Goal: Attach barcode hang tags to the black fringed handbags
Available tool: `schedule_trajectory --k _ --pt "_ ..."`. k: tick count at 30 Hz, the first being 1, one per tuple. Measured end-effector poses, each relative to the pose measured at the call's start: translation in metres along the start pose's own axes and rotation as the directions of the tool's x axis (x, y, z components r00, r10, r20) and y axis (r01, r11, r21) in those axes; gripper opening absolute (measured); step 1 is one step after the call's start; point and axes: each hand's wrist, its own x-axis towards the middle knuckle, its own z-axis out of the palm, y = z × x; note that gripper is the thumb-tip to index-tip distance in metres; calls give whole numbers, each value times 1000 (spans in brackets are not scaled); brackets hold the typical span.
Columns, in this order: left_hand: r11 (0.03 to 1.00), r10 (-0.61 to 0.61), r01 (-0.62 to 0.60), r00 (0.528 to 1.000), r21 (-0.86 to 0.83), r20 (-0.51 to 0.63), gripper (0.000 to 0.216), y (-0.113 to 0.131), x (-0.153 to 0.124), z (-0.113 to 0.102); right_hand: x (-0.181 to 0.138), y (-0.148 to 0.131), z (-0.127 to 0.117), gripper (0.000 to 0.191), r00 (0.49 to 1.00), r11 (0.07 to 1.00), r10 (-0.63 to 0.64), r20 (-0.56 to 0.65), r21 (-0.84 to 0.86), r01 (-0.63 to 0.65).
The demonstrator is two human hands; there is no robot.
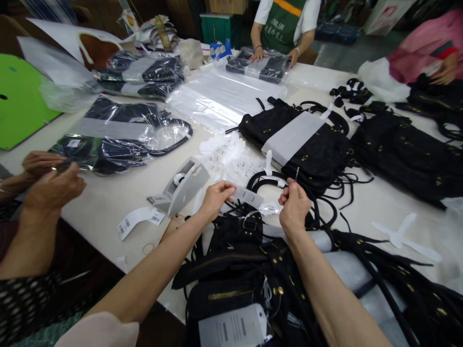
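My left hand [216, 196] pinches a white paper tag [249, 196] above a black bag [235, 250] with gold studs and a zipper that lies at the table's near edge. My right hand [294, 205] is closed in a pinch on a thin white plastic fastener [297, 174] and a small clear bag [269, 208] tied to the tag. Black straps [267, 180] curl just beyond both hands.
A grey tape dispenser [183, 185] and a heap of white tags [224, 152] sit left of my hands. Another person's hands [50, 180] work at the far left on bagged goods [119, 132]. Stacked black bags [307, 144] lie ahead; a person in a green vest [282, 24] stands opposite.
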Motion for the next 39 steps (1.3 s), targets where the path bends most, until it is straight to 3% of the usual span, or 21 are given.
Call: schedule_trajectory --k 1,3,4,6,8,11,14,16,19,24,29,34,39 --pt "994 68 -70 997 83 21 29 3 5 4 -1 -4 -2 32 986 975 -168 -14 -153 164" --pt "944 133 -138 990 301 35 41 4 8 9 -3 -14 -5 36 886 792 -458 76 -418 445" --pt "902 115 -123 992 415 44 38 2 6 11 -5 -19 -7 37 826 676 -541 158 -503 539" --pt "807 6 -67 995 586 104 21 -4 -4 12 -9 -25 -8 37 745 490 -559 363 -581 650" --pt "723 -122 -56 971 689 207 15 -11 -19 12 -14 -28 -8 36 708 385 -398 583 -595 706" --pt "639 -201 -48 953 768 227 17 -16 -39 13 -16 -28 -7 34 602 336 25 798 -574 747" --pt "676 -244 21 950 737 196 23 -18 -48 13 -13 -28 -7 31 436 346 390 811 -568 747" --pt "759 -297 82 926 646 232 27 -22 -48 12 -10 -29 -9 26 366 317 539 758 -586 746" --pt "835 -334 139 897 532 290 25 -31 -44 11 -7 -30 -12 24 359 219 642 678 -610 761" --pt "838 -281 59 899 543 337 27 -38 -40 10 -15 -25 -8 29 399 85 671 625 -599 796" --pt "812 -249 -7 901 584 356 27 -40 -40 9 -31 -16 2 32 356 67 656 666 -521 851" --pt "787 -160 -83 929 611 333 18 -42 -41 10 -36 -9 5 31 346 65 623 702 -488 871" --pt "786 -158 -83 931 612 329 10 -44 -41 10 -36 -14 3 29 346 84 588 731 -481 873"
